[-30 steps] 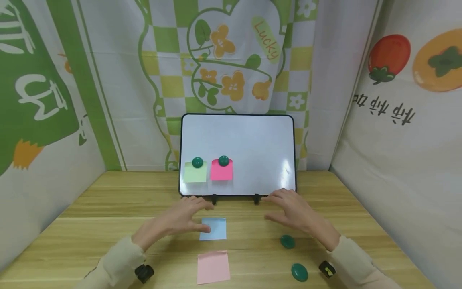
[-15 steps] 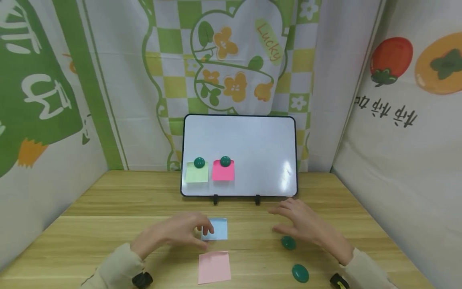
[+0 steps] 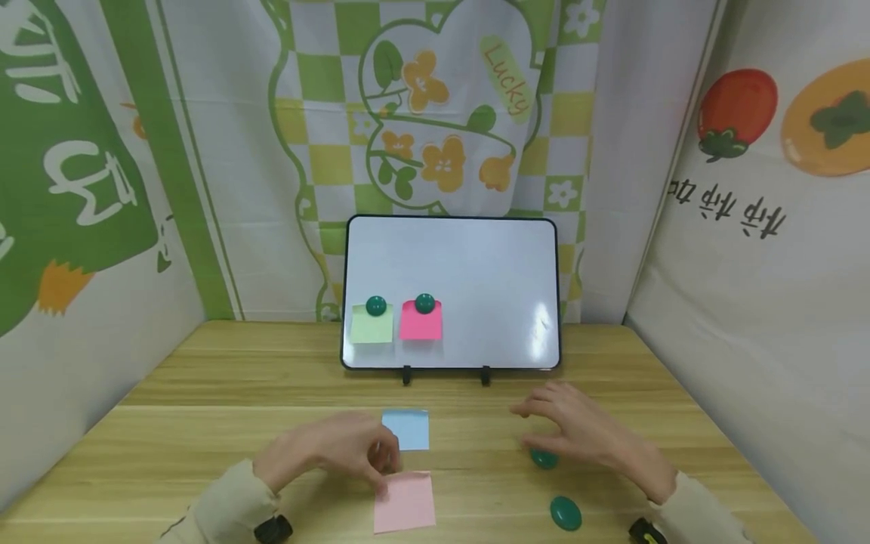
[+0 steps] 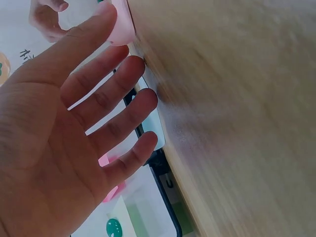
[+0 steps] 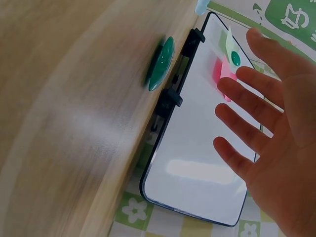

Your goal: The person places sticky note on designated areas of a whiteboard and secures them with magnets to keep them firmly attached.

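Pink square paper note point(image 3: 404, 502) lies flat on our wooden bench point(image 3: 204, 423), at about 6 o'clock from the small white board point(image 3: 476, 264) that stands at the back. Our left hand point(image 3: 340, 452) has just slid down to it. A second ago this hand was over the light blue square note point(image 3: 408, 428). Now that blue note shows nearly whole, and our fingertips touch the top left corner of the pink one. In the left wrist view the fingers are straight and spread, with the pink corner against the first fingertip point(image 4: 106, 15). So the grip is wide open and has hold of nothing yet. We think the pink note is the one we are going for now, not the blue one.

Our right hand point(image 3: 584, 434) has come back from the board too. It hangs over the round dark green magnet point(image 3: 544, 459) at 3 o'clock from the blue note. Its fingers are loose and open, and it holds nothing. We think it is about to pick that magnet up. Another green magnet point(image 3: 566, 513) lies nearer to us.

On the board a light green note point(image 3: 371, 326) and a bright pink note point(image 3: 421, 323) hang side by side, each under a green magnet.
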Tool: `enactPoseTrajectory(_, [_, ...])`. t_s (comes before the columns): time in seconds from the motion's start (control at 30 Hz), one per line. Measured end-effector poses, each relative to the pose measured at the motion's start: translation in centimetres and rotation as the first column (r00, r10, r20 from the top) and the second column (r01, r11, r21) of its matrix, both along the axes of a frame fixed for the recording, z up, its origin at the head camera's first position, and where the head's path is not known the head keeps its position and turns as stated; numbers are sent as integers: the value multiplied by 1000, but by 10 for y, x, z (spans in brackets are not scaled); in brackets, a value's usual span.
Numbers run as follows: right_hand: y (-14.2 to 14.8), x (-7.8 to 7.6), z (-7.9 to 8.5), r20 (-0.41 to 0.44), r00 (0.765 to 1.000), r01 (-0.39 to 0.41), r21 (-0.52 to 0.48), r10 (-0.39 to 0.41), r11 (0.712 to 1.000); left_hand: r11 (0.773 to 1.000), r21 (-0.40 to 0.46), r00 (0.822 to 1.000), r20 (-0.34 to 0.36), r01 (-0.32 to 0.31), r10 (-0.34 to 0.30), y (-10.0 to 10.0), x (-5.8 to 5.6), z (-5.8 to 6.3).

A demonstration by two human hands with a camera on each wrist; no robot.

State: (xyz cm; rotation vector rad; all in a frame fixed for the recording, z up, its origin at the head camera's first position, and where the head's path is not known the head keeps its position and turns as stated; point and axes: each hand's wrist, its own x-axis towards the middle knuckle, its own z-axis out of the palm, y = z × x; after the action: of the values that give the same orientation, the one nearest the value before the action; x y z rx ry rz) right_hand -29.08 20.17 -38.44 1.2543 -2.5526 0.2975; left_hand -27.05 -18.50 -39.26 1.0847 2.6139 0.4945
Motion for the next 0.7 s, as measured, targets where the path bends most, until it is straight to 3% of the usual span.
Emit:
enactPoseTrajectory(0.4, [3,7,3,45,999,-27,38,26,999,1000,-3,1000,1,-1,1,3,2,-1])
enactPoseTrajectory(0.7, [9,13,4,-27,993,-110,61,112,992,1000,3,1000,24,-19,19,3,4,-1])
